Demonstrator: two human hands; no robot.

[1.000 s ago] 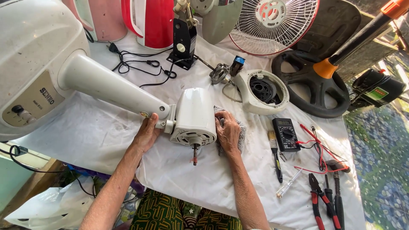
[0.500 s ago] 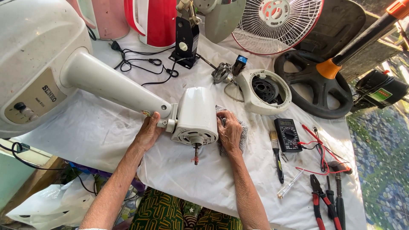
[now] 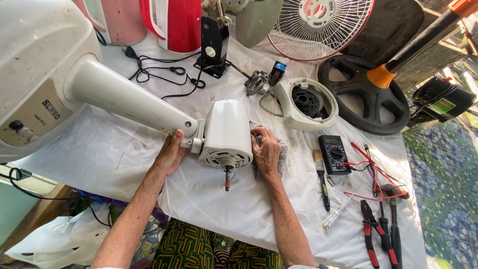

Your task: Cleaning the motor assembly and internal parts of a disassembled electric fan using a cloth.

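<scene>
**Hands on fan motor housing, centre of frame**

Left hand point(image 3: 171, 153) sits at the joint where the white fan neck point(image 3: 129, 102) meets the white motor housing point(image 3: 226, 132), fingers curled under the pivot and gripping it. Right hand point(image 3: 265, 152) is pressed flat against the right side of the housing, with a grey cloth point(image 3: 282, 158) between palm and table; whether the fingers pinch the cloth I cannot tell. Housing lies centre frame on the white table cover point(image 3: 99, 159), face toward the camera, with the motor shaft point(image 3: 227, 178) pointing down toward the lower edge.

Fan base point(image 3: 35, 74) with its control panel fills the upper left. Right of the hands: a round white rear cover point(image 3: 306, 104), a black multimeter point(image 3: 334, 154) with red leads, and a small paintbrush point(image 3: 321, 174) just beside it. Pliers point(image 3: 371, 231) with red and black handles lie lower right. A fan grille point(image 3: 321, 25) stands at the upper centre, and a black wheel-shaped ring point(image 3: 363, 99) lies at upper right.
</scene>
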